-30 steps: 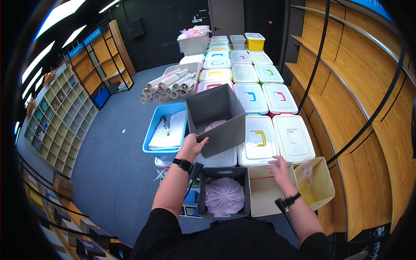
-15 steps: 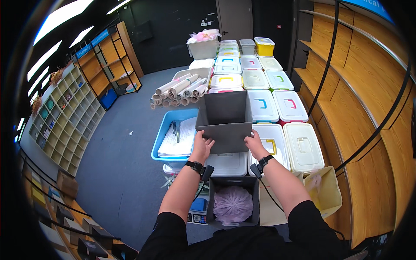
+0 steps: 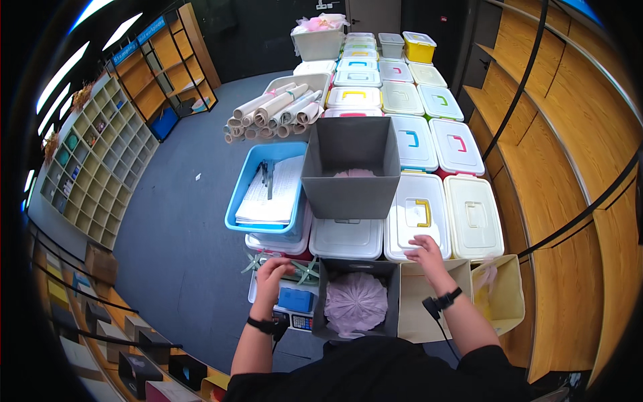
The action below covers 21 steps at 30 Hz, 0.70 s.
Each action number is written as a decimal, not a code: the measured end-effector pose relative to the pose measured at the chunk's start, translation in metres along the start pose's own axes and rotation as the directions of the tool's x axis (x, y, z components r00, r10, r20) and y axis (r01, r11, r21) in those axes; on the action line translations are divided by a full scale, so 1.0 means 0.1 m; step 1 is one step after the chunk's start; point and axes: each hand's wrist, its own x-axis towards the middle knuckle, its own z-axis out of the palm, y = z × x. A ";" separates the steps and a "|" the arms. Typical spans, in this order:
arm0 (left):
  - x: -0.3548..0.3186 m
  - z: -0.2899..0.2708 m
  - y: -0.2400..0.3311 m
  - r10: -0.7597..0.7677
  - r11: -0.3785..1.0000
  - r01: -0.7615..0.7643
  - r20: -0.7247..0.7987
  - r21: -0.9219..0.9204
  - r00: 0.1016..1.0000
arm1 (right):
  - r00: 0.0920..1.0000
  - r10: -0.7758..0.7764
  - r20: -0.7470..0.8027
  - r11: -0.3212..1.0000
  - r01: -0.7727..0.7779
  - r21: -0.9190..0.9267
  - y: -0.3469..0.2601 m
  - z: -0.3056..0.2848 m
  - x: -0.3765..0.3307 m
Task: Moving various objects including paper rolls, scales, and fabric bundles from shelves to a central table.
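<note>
A dark grey open-topped box (image 3: 351,198) stands on the lidded storage bins in front of me, with something pink showing inside it. Both hands are off it. My left hand (image 3: 273,273) hovers with loosely bent fingers near green star-shaped pieces (image 3: 307,271) and a blue box (image 3: 295,300). My right hand (image 3: 426,254), fingers apart, is above the front edge of a white-lidded bin (image 3: 418,208) with a yellow handle. Close to my body, between my forearms, another dark grey box (image 3: 394,295) holds a lilac plastic bag (image 3: 355,303).
Left of the grey box sits a blue tub (image 3: 234,214) with papers and a dark tool; rolled sheets (image 3: 274,110) lie beyond. Rows of lidded bins (image 3: 402,98) stretch away. Beige boxes (image 3: 435,301) stand at right front, wooden shelves (image 3: 529,161) along the right, cubby shelving (image 3: 94,161) at far left.
My hands have let go of the dark grey box and drawn back toward me, moving apart. The box now rests on the bins, and the view has tilted lower.
</note>
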 end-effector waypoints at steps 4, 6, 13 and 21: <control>-0.74 -0.65 -0.33 0.017 1.000 -0.023 -0.480 -0.008 0.877 | 0.993 0.060 -0.098 0.998 -0.064 -0.030 0.20 -0.49 -0.59; -1.05 -0.92 -0.50 -0.017 0.998 0.047 -0.645 0.029 0.764 | 0.996 0.076 -0.051 0.997 -0.077 -0.014 0.33 -0.52 -0.75; -2.25 -1.34 -1.42 -0.341 0.937 0.256 -0.786 -0.238 0.516 | 0.943 0.054 0.328 0.991 -0.009 -0.135 0.54 0.04 -0.80; -4.23 -1.27 -1.92 -0.879 0.399 0.737 -0.456 -0.546 0.138 | 0.880 0.013 0.475 0.976 0.092 -0.198 0.49 0.97 -0.73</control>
